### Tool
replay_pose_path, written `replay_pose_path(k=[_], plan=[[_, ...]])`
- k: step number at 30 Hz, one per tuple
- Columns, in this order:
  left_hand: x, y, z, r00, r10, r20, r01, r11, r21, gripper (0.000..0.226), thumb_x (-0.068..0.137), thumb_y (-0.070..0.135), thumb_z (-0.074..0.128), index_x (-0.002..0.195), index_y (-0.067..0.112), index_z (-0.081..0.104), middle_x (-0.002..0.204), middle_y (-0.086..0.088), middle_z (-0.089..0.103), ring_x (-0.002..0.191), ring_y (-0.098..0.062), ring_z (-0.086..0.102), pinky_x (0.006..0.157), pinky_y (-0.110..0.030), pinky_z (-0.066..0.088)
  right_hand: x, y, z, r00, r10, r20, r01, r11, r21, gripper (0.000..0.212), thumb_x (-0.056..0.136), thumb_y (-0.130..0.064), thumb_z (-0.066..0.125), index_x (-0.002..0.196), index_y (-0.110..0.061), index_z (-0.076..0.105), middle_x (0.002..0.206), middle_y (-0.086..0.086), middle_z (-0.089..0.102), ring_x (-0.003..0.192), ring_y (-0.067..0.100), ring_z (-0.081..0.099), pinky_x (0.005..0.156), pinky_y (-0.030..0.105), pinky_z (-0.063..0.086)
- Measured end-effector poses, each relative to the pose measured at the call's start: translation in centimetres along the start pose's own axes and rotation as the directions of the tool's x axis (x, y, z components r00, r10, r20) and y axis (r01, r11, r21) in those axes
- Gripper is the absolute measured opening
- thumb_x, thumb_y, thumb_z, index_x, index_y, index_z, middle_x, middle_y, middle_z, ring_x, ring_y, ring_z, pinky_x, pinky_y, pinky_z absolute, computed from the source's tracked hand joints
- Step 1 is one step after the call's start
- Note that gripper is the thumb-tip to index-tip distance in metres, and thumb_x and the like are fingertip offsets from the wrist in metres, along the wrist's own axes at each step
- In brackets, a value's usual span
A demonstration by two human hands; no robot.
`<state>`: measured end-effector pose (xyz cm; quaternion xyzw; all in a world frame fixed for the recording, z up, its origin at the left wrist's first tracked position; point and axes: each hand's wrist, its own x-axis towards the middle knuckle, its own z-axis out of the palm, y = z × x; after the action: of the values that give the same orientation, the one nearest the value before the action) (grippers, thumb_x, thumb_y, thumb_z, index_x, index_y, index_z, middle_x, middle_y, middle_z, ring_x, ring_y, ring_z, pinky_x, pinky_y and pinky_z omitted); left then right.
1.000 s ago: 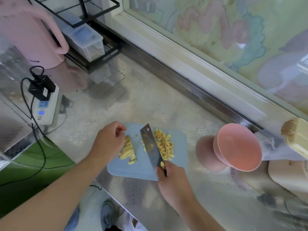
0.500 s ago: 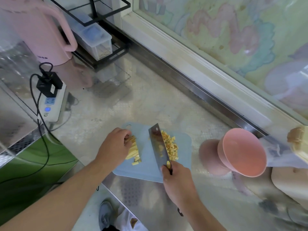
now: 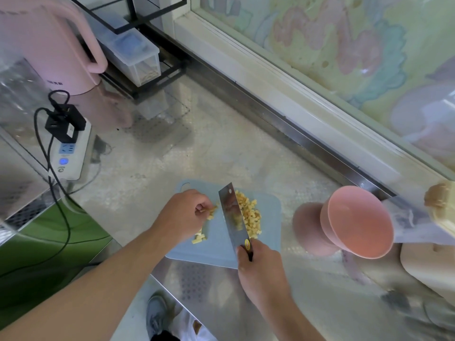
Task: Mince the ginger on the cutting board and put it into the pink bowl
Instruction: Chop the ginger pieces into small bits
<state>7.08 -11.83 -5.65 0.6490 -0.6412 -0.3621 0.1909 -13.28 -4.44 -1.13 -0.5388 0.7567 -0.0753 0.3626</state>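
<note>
A pale blue cutting board [image 3: 269, 232] lies on the shiny counter. Diced ginger [image 3: 250, 215] is heaped on the board to the right of the cleaver [image 3: 235, 215]. My right hand [image 3: 261, 269] grips the cleaver's handle, with the blade standing edge-down on the board. My left hand [image 3: 183, 216] pinches the uncut ginger strips [image 3: 204, 230] just left of the blade; most of them are hidden under my fingers. The pink bowl [image 3: 357, 222] sits empty to the right of the board, tilted toward me.
A pink kettle [image 3: 46, 45] and a power strip [image 3: 67, 153] with black plugs and cables sit at the far left. A black wire rack with a clear box [image 3: 133, 55] stands at the back. A beige container [image 3: 440, 207] is at the right edge.
The cleaver has shifted left toward the strips, leaving more diced pieces to its right. My left hand has drawn back along the strips, which look shorter. The camera view has drifted slightly.
</note>
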Motion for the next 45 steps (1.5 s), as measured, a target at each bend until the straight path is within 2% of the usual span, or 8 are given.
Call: replay_pose_path(k=[4,6,12,18,25,28,39,45], plan=[[0.0,-0.1,0.2,1.000,0.019,-0.017,-0.018,0.999,0.046,0.017,0.091,0.011,0.071,0.096,0.027,0.076,0.094,0.014,0.062,0.086,-0.004,0.063,0.082,-0.031,0.056,-0.4,-0.3,0.1,0.992,-0.126,0.009,0.125,0.975,-0.184,0.027,0.101,-0.032,0.039,0.076,-0.022,0.035,0.062,-0.001,0.048,0.055,0.021,0.043,0.045,0.031,0.023],[0.2,0.0,0.4,0.999,0.022,-0.033,-0.019,0.996,0.086,0.013,0.092,0.014,0.070,0.094,0.025,0.076,0.092,0.013,0.061,0.085,-0.006,0.061,0.081,-0.035,0.056,-0.5,-0.5,0.3,0.989,-0.148,0.024,0.150,0.969,-0.195,0.022,0.102,-0.031,0.036,0.081,-0.024,0.035,0.063,-0.002,0.047,0.057,0.021,0.043,0.044,0.029,0.023],[0.1,0.4,0.4,0.999,-0.016,-0.046,0.021,0.995,0.100,0.007,0.092,0.019,0.072,0.091,0.026,0.072,0.090,0.013,0.056,0.083,-0.009,0.059,0.077,-0.037,0.055,-0.3,-1.2,1.1,0.994,-0.095,0.046,0.102,0.976,-0.191,0.020,0.101,-0.030,0.034,0.084,-0.021,0.039,0.070,0.000,0.053,0.067,0.026,0.051,0.054,0.038,0.034],[-0.1,0.0,0.4,0.999,0.012,-0.034,-0.009,0.997,0.076,0.018,0.094,0.019,0.069,0.110,0.025,0.071,0.105,0.011,0.059,0.093,-0.012,0.060,0.082,-0.036,0.055,-0.9,-1.9,1.0,0.994,-0.061,0.091,0.083,0.962,-0.260,0.012,0.100,-0.027,0.032,0.098,-0.023,0.044,0.088,0.004,0.064,0.090,0.031,0.063,0.068,0.039,0.046],[0.1,-0.1,0.5,0.999,-0.012,-0.040,0.016,0.996,0.090,0.010,0.095,0.022,0.069,0.101,0.029,0.074,0.098,0.013,0.057,0.089,-0.008,0.059,0.079,-0.035,0.055,-0.8,-1.8,0.9,0.996,-0.084,0.034,0.088,0.988,-0.129,0.020,0.100,-0.028,0.035,0.081,-0.022,0.038,0.066,0.001,0.053,0.067,0.026,0.055,0.057,0.039,0.039],[0.1,-0.1,0.6,0.999,0.004,-0.042,0.000,0.996,0.092,0.010,0.096,0.022,0.069,0.098,0.029,0.075,0.094,0.014,0.056,0.084,-0.007,0.059,0.077,-0.035,0.055,-0.6,-1.7,0.8,0.997,-0.069,0.035,0.073,0.988,-0.139,0.019,0.099,-0.028,0.035,0.084,-0.020,0.043,0.070,0.002,0.057,0.070,0.026,0.058,0.056,0.040,0.041],[0.1,-0.2,1.3,0.996,0.002,-0.084,0.003,0.998,0.061,0.007,0.093,0.021,0.073,0.094,0.028,0.075,0.089,0.015,0.057,0.082,-0.004,0.059,0.076,-0.031,0.055,-0.6,-1.8,1.0,0.997,-0.054,0.056,0.062,0.983,-0.171,0.023,0.099,-0.027,0.035,0.076,-0.022,0.035,0.068,0.001,0.052,0.063,0.022,0.051,0.046,0.031,0.027],[0.2,-0.5,1.1,0.998,-0.011,-0.059,0.014,0.998,0.054,0.010,0.096,0.020,0.070,0.095,0.029,0.074,0.091,0.016,0.058,0.083,-0.006,0.062,0.077,-0.034,0.057,-0.5,-1.9,0.7,1.000,-0.028,0.011,0.029,0.987,-0.161,0.022,0.100,-0.028,0.035,0.080,-0.021,0.038,0.070,0.001,0.054,0.065,0.024,0.053,0.050,0.034,0.032]])
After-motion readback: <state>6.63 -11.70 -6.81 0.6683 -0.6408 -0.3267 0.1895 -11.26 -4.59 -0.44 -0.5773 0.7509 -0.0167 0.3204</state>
